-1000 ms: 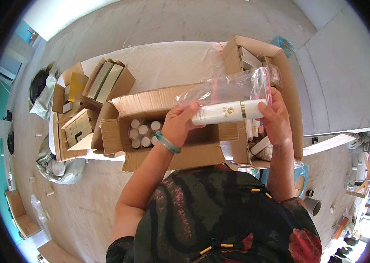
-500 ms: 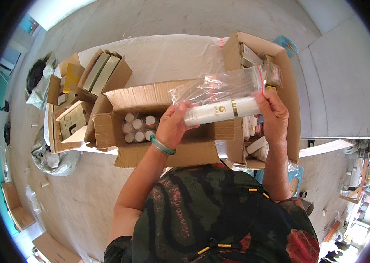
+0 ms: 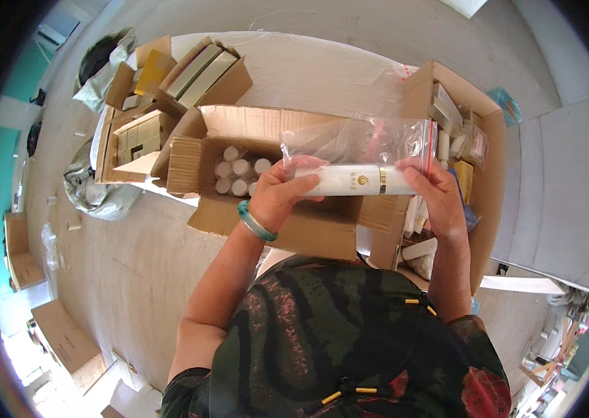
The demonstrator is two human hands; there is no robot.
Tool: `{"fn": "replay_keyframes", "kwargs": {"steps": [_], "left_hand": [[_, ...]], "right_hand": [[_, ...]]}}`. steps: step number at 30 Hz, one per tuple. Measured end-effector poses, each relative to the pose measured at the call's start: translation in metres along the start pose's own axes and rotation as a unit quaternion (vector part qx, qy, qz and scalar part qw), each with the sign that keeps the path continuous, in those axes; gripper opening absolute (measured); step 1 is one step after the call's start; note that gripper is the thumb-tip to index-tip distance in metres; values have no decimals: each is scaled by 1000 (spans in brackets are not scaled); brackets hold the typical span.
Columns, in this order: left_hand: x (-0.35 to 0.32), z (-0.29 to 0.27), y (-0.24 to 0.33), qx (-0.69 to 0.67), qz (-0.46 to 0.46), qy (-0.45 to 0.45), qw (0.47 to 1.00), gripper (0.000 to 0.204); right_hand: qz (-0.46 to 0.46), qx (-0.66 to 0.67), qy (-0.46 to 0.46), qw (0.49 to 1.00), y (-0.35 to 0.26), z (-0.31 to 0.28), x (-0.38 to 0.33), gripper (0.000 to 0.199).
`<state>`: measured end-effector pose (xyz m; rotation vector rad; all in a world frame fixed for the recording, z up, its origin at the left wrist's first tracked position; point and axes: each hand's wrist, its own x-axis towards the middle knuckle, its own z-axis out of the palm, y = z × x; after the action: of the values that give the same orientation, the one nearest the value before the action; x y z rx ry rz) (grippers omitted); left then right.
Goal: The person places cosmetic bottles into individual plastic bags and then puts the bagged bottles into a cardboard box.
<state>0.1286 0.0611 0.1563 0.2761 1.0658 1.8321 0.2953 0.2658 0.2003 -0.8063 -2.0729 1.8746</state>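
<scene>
Both hands (image 3: 282, 195) (image 3: 435, 195) clasp the white tube (image 3: 357, 180).

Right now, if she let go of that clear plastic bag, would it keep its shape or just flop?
Probably flop: the clear bag looks thin and crinkled, sagging above the white tube. It likely weighs almost nothing. Its glossy film may be slippery, so the left hand and right hand pinch it against the tube.
</scene>
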Motion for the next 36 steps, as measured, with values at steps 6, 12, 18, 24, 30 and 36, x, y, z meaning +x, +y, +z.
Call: {"fn": "replay_keyframes", "kwargs": {"steps": [6,12,18,24,30,36], "left_hand": [[-8,-33,11,-42,3,54,998,20],[-17,-51,40,-54,18,-27,998,21],[-19,-80,46,-22,-28,-49,998,22],[-21,-107,55,-26,24,-114,993,23],[-20,-123,75,34,-3,-93,995,25],[-25,-129,87,27,15,-170,985,28]], "right_hand": [[-38,80,5,996,-8,34,13,15],[-16,100,23,995,-9,58,12,14],[-18,88,40,995,-21,93,1,13],[-43,142,6,989,-18,109,-4,13],[-64,129,-17,989,-24,132,-8,15],[-84,9,-6,996,-23,141,-6,24]]}}
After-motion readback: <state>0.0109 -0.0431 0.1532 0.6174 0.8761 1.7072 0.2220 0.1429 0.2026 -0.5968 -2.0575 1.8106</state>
